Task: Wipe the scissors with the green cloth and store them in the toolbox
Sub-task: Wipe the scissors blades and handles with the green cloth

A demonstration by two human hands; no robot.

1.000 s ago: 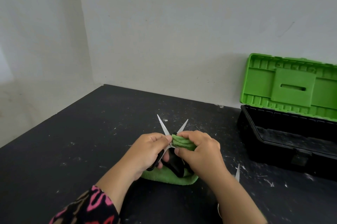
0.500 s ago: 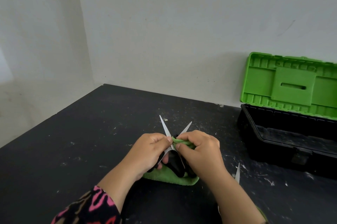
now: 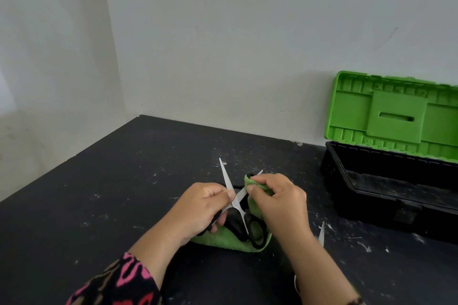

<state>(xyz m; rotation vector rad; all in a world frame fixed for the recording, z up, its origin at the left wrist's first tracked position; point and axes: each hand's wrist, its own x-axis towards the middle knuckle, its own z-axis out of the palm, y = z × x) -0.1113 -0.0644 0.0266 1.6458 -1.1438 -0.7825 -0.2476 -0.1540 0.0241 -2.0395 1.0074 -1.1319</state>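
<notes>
Black-handled scissors (image 3: pixel 235 208) lie spread open over a green cloth (image 3: pixel 223 239) on the black table (image 3: pixel 104 205), blades pointing away from me. My left hand (image 3: pixel 200 208) grips the left handle and steadies the left blade with its fingertips. My right hand (image 3: pixel 277 203) pinches a fold of the green cloth around the right blade, whose tip just shows beyond the cloth. The toolbox (image 3: pixel 386 190) stands open at the right, with a black tub and a raised green lid.
A second pointed metal blade (image 3: pixel 321 235) pokes up just right of my right wrist. White walls close the table at the back and left. The table's left edge runs diagonally at the left. White scuffs mark the tabletop.
My right hand has slid the pinched cloth outward along the right blade, towards its tip. The scissors' blades spread a little wider. My left hand kept its hold.
</notes>
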